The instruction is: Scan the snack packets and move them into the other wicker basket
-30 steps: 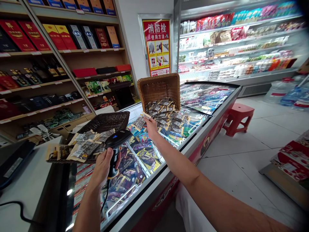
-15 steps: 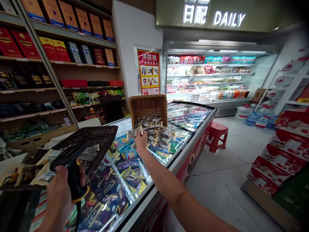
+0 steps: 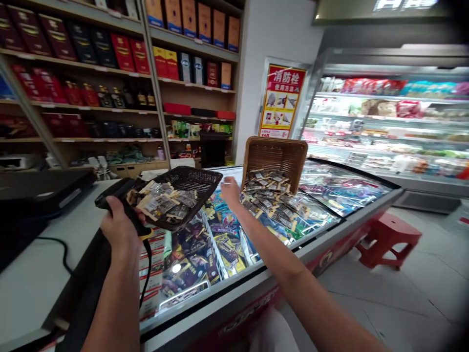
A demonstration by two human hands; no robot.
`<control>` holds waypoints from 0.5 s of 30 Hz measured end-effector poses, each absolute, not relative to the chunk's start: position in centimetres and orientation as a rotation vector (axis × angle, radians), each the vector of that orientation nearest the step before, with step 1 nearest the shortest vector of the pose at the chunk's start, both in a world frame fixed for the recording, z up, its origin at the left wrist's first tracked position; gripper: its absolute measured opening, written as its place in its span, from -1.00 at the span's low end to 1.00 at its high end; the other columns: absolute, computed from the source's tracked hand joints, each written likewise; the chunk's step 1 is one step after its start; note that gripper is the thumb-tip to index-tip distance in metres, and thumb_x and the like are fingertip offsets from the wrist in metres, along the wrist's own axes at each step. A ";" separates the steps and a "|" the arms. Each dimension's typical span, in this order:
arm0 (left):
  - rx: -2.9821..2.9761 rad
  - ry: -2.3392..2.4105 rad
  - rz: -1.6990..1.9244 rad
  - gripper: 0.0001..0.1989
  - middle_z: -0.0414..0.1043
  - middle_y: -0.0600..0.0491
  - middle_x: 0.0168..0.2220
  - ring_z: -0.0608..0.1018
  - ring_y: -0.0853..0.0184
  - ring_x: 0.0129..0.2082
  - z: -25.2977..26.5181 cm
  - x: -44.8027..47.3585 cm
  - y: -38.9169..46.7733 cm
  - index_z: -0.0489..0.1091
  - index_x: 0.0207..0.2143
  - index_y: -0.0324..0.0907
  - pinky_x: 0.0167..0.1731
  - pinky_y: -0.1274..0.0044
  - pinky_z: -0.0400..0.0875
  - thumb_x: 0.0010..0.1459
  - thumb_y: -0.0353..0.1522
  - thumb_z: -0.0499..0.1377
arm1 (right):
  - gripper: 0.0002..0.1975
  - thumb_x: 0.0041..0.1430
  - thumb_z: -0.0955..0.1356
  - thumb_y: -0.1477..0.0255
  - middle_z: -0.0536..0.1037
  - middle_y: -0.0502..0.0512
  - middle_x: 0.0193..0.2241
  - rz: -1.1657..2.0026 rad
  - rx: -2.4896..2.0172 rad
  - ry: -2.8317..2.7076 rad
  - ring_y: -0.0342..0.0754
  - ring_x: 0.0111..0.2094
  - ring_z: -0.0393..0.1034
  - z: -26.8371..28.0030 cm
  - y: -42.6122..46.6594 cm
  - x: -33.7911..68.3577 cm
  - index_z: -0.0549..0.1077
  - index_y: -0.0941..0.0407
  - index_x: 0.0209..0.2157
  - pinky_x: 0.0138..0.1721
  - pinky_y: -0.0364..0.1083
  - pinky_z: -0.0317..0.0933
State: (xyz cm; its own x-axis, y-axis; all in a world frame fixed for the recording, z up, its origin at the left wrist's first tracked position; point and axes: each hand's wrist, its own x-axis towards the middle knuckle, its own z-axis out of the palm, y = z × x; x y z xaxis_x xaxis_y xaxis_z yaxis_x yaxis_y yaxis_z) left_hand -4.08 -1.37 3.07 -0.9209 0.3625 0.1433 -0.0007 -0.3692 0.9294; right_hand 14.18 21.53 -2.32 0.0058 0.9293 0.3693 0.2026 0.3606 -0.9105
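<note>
My left hand (image 3: 119, 227) grips the handle of a black barcode scanner (image 3: 116, 198), whose cable (image 3: 146, 266) hangs down from it. Just right of the scanner, a dark woven basket (image 3: 196, 182) holds several small snack packets (image 3: 164, 203). My right hand (image 3: 231, 188) is stretched out over the glass-topped freezer (image 3: 330, 205), between the dark basket and a pile of the same packets (image 3: 273, 195). These spill from a tan wicker basket (image 3: 274, 156) tipped on its side. The back of the hand faces me, so its fingers are hidden.
A white counter (image 3: 32, 278) with a black device (image 3: 40, 188) lies at the left. Wooden shelves of boxes and bottles (image 3: 110, 83) stand behind. A red stool (image 3: 388, 239) sits on the tiled floor at the right, with a chilled display (image 3: 384, 122) beyond.
The view swung left and lower. My left hand with the scanner rose beside the dark basket. My right hand, which held a packet earlier, moved left from the pile toward that basket.
</note>
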 end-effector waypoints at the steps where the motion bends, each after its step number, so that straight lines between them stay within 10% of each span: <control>1: 0.442 1.630 2.389 -0.45 0.35 0.19 -0.56 0.28 0.47 -0.67 3.0 -4.4 -1.5 0.29 -0.34 -0.18 -0.59 0.54 0.33 0.43 0.11 0.08 | -0.83 0.22 0.46 0.34 0.65 0.19 -0.07 0.832 -1.027 -1.636 0.10 -0.07 0.54 -2.5 20.7 12.2 0.52 0.04 -0.15 0.10 0.05 0.34; 8: 0.527 1.466 2.337 -0.52 0.38 0.19 -0.57 0.36 0.47 -0.64 2.0 -4.5 -1.6 0.32 -0.33 -0.19 -0.59 0.58 0.28 0.43 0.03 0.14 | -0.45 -0.38 0.76 0.27 0.68 0.22 -0.24 0.837 -1.091 -2.311 0.41 0.07 0.53 -0.8 18.9 3.8 0.47 0.05 -0.41 0.20 0.21 0.24; 15: 0.640 1.435 2.330 -0.32 0.41 0.17 -0.57 0.49 0.36 -0.62 1.7 -3.8 -1.0 0.34 -0.35 -0.15 -0.65 0.54 0.31 0.05 0.29 0.31 | -0.11 -0.38 0.73 0.25 0.58 0.20 0.11 0.830 -0.850 -1.914 0.20 0.17 0.45 0.5 18.5 7.3 0.48 0.06 0.06 0.14 0.06 0.34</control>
State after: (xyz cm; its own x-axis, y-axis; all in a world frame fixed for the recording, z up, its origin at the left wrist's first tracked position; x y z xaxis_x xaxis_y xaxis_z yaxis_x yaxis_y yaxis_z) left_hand -3.80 -1.00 1.66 -0.8446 0.4962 0.2014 -0.0435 -0.4384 0.8977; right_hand 7.30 18.51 0.48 -0.3981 0.8087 0.4330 0.2368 0.5466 -0.8032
